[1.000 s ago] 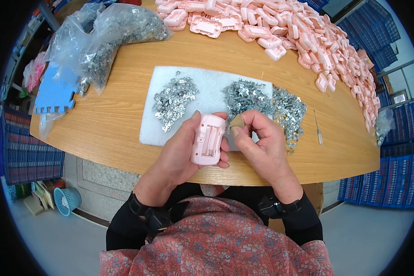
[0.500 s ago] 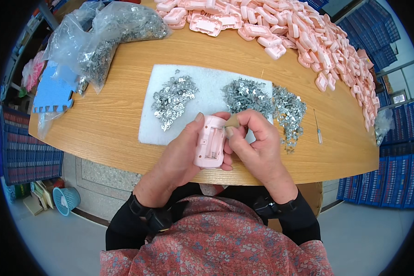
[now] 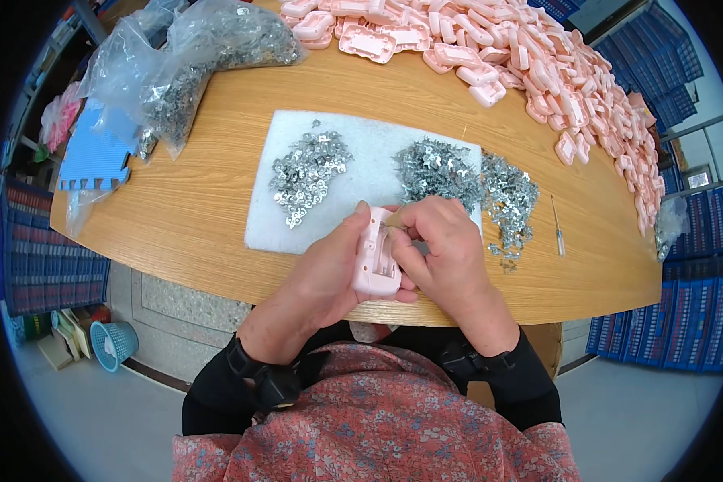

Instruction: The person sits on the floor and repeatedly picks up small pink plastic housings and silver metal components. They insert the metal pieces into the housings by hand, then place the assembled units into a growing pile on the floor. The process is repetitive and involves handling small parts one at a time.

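Landmark: the white pad (image 3: 369,161), lying on the wood-grained worktop (image 3: 177,233). My left hand (image 3: 321,269) grasps a pink casing (image 3: 380,277), thumb along its left side, fingers wrapped beneath and showing at its right. The casing is held at the pad's near edge, on my side, tilted, its long recess facing up. My right hand (image 3: 442,249) is at the upper end of that recess, thumb and index finger drawn together in a pinch; whether a small part sits between them, I cannot tell.

On the pad: a loose pile of flat metal pieces (image 3: 309,173) at its left, a denser pile of metal parts (image 3: 438,169) at its right. Just beside the pad's right edge, a third metal pile (image 3: 510,201); farther right, a slim screwdriver (image 3: 559,229), handle toward me. Beyond the pad, far and right, a large heap of pink casings (image 3: 530,64). Left of the pad, a clear bag (image 3: 185,88) of metal parts and a blue foam mat (image 3: 95,157).
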Tool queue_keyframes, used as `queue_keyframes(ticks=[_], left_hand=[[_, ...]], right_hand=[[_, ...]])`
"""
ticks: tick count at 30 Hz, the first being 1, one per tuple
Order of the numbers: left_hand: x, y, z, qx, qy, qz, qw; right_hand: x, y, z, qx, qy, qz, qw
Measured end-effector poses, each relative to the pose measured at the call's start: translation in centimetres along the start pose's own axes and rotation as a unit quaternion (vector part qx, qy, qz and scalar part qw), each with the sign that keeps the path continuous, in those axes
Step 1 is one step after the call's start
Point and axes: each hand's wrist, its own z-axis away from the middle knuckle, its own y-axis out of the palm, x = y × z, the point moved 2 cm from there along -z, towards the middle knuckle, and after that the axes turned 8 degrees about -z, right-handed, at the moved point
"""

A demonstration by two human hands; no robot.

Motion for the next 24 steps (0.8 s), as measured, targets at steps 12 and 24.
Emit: queue_keyframes(ticks=[12, 24], left_hand=[[0.7, -1.2, -0.5, 0.011, -0.014, -0.017, 1.000], [0.7, -1.0, -0.7, 0.019, -0.001, -0.006, 1.000]], right_hand=[[0.7, -0.9, 0.0, -0.021, 0.108, -0.076, 0.991], [-0.1, -1.0, 0.8, -0.020, 0.102, -0.068, 0.992]])
